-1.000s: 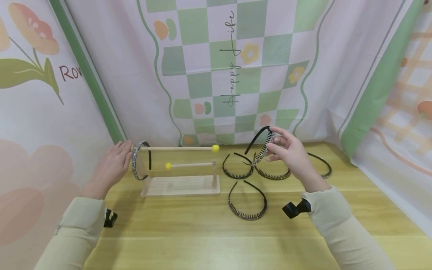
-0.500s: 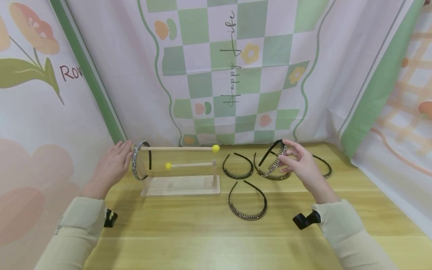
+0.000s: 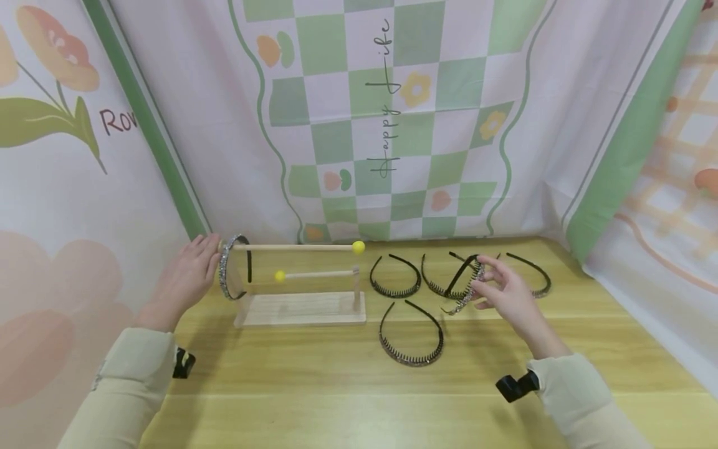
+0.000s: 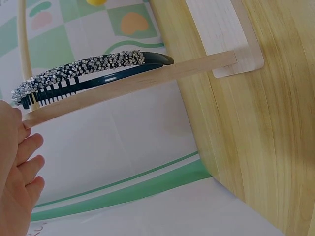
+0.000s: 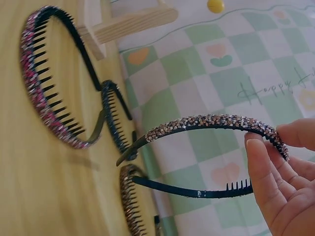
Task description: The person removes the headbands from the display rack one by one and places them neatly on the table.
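Note:
My right hand pinches a black toothed headband covered in sparkling stones, thumb on one side of the band and fingers on the other. It hangs tilted above the table, overlapping another headband in the head view. At the left, a wooden stand carries a silver-stoned headband looped over its upper rod, close against the upright. My left hand touches the top of that upright with its fingers extended; the thumb is hidden in the left wrist view.
More headbands lie on the wooden table: one at centre front, one beside the stand, one behind my right hand. A lower rod with a yellow ball end points left. Patterned curtains enclose the table.
My right hand has moved right, down and nearer with the headband, from above the back headbands to low in front of them. The left hand and the stand have stayed put.

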`<action>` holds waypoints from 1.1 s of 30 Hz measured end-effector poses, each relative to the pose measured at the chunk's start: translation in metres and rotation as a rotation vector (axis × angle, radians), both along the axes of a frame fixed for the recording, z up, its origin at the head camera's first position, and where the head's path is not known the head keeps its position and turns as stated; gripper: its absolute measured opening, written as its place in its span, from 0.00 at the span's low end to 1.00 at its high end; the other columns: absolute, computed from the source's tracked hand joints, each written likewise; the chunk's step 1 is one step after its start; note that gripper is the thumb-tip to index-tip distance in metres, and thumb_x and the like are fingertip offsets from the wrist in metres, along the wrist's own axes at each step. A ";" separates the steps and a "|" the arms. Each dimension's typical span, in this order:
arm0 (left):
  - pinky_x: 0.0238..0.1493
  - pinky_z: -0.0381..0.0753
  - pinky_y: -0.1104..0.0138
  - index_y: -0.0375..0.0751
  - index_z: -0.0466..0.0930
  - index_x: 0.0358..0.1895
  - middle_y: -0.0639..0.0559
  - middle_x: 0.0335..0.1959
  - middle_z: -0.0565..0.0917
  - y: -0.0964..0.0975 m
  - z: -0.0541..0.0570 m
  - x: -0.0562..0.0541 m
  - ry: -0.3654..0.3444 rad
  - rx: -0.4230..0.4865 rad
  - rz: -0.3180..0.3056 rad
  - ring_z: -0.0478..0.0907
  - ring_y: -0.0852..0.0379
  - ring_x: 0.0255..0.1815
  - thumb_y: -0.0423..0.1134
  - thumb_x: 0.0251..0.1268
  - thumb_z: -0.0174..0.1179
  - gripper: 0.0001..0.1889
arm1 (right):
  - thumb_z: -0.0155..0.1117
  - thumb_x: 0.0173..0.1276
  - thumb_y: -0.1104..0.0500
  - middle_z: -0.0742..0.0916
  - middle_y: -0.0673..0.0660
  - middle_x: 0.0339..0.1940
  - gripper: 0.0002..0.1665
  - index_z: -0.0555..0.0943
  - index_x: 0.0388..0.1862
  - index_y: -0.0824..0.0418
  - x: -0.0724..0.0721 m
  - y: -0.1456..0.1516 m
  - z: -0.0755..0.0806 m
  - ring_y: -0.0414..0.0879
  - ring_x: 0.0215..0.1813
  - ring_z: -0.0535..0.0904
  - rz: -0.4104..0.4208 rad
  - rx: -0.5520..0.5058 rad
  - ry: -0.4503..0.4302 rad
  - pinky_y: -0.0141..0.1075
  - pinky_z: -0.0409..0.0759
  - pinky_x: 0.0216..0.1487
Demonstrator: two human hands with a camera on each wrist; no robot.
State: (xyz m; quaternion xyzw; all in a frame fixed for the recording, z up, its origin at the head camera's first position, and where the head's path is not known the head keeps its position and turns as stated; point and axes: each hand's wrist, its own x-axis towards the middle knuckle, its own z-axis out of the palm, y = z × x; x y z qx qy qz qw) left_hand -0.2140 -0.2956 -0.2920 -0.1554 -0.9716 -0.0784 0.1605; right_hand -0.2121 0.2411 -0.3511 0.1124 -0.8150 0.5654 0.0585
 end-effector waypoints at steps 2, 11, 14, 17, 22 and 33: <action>0.68 0.45 0.48 0.22 0.52 0.66 0.26 0.65 0.57 0.000 0.000 0.000 0.005 0.004 -0.002 0.50 0.30 0.66 0.38 0.75 0.36 0.25 | 0.56 0.67 0.64 0.76 0.67 0.41 0.38 0.51 0.71 0.67 0.001 0.003 -0.004 0.45 0.34 0.81 -0.004 0.002 -0.001 0.42 0.84 0.35; 0.68 0.45 0.48 0.22 0.53 0.66 0.26 0.64 0.57 0.001 -0.001 0.000 0.007 0.012 -0.011 0.51 0.29 0.65 0.39 0.75 0.36 0.25 | 0.55 0.68 0.66 0.76 0.64 0.36 0.33 0.56 0.69 0.69 0.008 0.017 -0.020 0.44 0.31 0.82 -0.046 0.025 0.037 0.43 0.84 0.33; 0.68 0.45 0.49 0.22 0.52 0.66 0.26 0.65 0.57 0.001 -0.001 0.000 0.004 0.010 -0.010 0.51 0.29 0.65 0.39 0.75 0.36 0.25 | 0.54 0.67 0.68 0.77 0.65 0.34 0.31 0.58 0.68 0.69 0.012 0.022 -0.023 0.47 0.30 0.82 -0.076 0.067 0.046 0.42 0.84 0.31; 0.69 0.44 0.49 0.22 0.52 0.66 0.26 0.65 0.57 -0.001 -0.002 -0.001 0.001 0.014 -0.008 0.50 0.29 0.65 0.39 0.75 0.35 0.25 | 0.53 0.66 0.69 0.78 0.67 0.34 0.31 0.59 0.67 0.69 0.016 0.028 -0.025 0.49 0.29 0.83 -0.096 0.107 0.027 0.41 0.84 0.30; 0.69 0.43 0.49 0.22 0.51 0.66 0.26 0.65 0.56 -0.001 -0.002 -0.002 -0.001 0.013 -0.006 0.50 0.29 0.66 0.39 0.75 0.35 0.25 | 0.54 0.65 0.69 0.79 0.68 0.36 0.32 0.59 0.67 0.70 0.022 0.038 -0.028 0.51 0.29 0.82 -0.094 0.169 -0.045 0.40 0.84 0.30; 0.69 0.43 0.50 0.22 0.51 0.66 0.26 0.65 0.56 0.000 -0.002 -0.001 0.002 0.003 -0.007 0.51 0.29 0.65 0.39 0.75 0.35 0.25 | 0.61 0.64 0.60 0.84 0.66 0.30 0.24 0.70 0.53 0.74 0.035 0.052 -0.044 0.54 0.25 0.81 -0.032 0.250 -0.199 0.41 0.83 0.25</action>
